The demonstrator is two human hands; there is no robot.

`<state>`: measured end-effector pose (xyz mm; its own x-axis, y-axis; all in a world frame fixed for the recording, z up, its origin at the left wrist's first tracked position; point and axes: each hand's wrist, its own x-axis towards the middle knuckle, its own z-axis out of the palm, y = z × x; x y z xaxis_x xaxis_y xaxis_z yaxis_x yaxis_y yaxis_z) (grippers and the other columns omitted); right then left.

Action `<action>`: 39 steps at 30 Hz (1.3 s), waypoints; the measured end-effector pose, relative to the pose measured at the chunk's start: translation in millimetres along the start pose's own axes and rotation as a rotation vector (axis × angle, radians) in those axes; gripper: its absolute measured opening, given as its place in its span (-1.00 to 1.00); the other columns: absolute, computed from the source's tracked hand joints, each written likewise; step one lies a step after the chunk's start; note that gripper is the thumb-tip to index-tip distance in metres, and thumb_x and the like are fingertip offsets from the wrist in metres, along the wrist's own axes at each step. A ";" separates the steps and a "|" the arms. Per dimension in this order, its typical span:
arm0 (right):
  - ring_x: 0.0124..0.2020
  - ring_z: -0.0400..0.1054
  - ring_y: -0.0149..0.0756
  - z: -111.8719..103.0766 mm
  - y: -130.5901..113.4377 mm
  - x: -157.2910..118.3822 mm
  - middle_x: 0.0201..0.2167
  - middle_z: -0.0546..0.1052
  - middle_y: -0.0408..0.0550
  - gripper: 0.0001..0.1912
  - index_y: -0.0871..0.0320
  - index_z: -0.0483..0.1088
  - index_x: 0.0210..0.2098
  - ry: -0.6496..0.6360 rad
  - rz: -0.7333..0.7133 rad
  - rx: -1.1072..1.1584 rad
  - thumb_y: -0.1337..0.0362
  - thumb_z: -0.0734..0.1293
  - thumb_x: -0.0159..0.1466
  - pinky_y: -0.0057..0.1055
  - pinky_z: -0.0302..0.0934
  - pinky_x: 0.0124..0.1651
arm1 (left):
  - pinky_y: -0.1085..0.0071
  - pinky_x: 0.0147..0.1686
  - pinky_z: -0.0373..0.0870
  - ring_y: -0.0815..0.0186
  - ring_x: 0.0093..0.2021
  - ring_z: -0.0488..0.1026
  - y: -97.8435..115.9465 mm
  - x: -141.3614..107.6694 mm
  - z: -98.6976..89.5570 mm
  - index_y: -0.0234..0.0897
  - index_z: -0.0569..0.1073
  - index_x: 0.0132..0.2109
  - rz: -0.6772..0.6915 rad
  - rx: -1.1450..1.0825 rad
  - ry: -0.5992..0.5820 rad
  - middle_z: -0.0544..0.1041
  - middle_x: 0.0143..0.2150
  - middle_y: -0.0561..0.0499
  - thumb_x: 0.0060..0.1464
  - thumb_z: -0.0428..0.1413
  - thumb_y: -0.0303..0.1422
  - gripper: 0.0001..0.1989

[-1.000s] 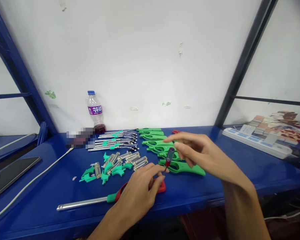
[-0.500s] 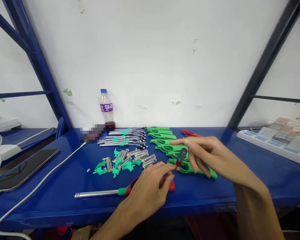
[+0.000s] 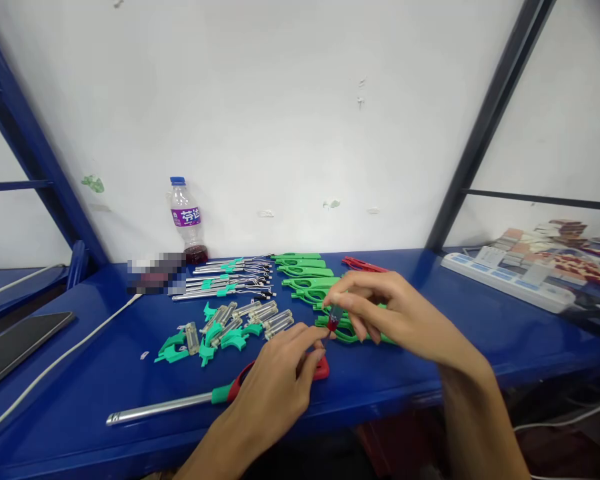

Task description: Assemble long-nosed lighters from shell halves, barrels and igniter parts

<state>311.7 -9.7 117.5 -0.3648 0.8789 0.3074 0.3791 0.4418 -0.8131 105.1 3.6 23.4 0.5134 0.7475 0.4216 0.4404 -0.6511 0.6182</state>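
Observation:
A long-nosed lighter (image 3: 236, 387) with a red body, green collar and silver tube lies along the front of the blue table. My left hand (image 3: 275, 380) is closed over its red handle, thumb and fingertips bent near the handle's end. Above that end stands a small screwdriver (image 3: 333, 321), tip down, its shaft beside my left fingertips. The fingers of my right hand (image 3: 395, 307) pinch the top of its dark, red-banded handle. The tip is too small to make out. Just behind the hands lie several green lighter shells (image 3: 307, 283).
Clear fuel tanks (image 3: 279, 323) and teal triggers (image 3: 235, 339) are heaped left of the hands. Metal tubes with wires (image 3: 205, 293) lie behind them. A bottle (image 3: 187, 223) stands by the wall, red shells (image 3: 363, 265) lie at back, a phone (image 3: 25, 347) left, a power strip (image 3: 505, 283) right.
My right fingers have closed on the screwdriver handle; earlier the index finger stretched out above it. The view has turned to the right. My left hand stays on the lighter.

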 end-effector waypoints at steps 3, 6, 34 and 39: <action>-0.64 0.24 -0.46 5.7 2.4 4.6 -0.69 0.37 -0.31 -0.68 0.10 0.42 -0.36 0.085 0.039 0.008 0.02 0.49 0.33 -0.52 0.12 -0.55 | 0.35 -0.07 0.37 0.23 -0.13 0.52 -0.5 -0.4 0.8 -0.17 0.51 -0.06 0.001 -0.004 -0.002 0.58 -0.13 0.02 0.39 0.02 -0.47 -0.81; -0.61 0.28 -0.46 5.6 0.5 2.9 -0.63 0.44 -0.28 -0.72 0.10 0.47 -0.26 0.086 0.028 -0.058 0.04 0.49 0.33 -0.52 0.14 -0.52 | 0.34 -0.06 0.36 0.21 -0.09 0.52 -0.2 0.5 0.3 -0.18 0.50 -0.10 0.019 0.000 -0.022 0.59 -0.10 0.00 0.41 -0.03 -0.48 -0.78; -0.58 0.36 -0.43 3.1 -2.6 -3.4 -0.54 0.53 -0.25 -0.74 0.04 0.41 -0.15 -0.004 0.066 -0.075 -0.01 0.36 0.45 -0.53 0.19 -0.54 | 0.35 -0.10 0.35 0.26 -0.17 0.58 -1.7 1.1 -1.6 -0.12 0.52 -0.07 0.032 0.024 -0.021 0.67 -0.17 0.12 0.42 -0.04 -0.45 -0.76; -0.64 0.32 -0.46 -1.1 -1.0 -5.2 -0.56 0.51 -0.25 -0.66 0.06 0.42 -0.13 -0.116 0.012 -0.016 -0.01 0.16 0.56 -0.52 0.23 -0.54 | 0.35 -0.14 0.36 0.25 -0.19 0.58 -1.9 1.7 -0.9 -0.09 0.56 0.00 0.018 0.053 -0.020 0.68 -0.18 0.12 0.41 0.00 -0.43 -0.75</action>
<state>314.1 -14.5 117.2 -0.4562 0.8576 0.2377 0.3969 0.4351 -0.8082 104.5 6.1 23.5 0.5358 0.7333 0.4187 0.4692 -0.6708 0.5744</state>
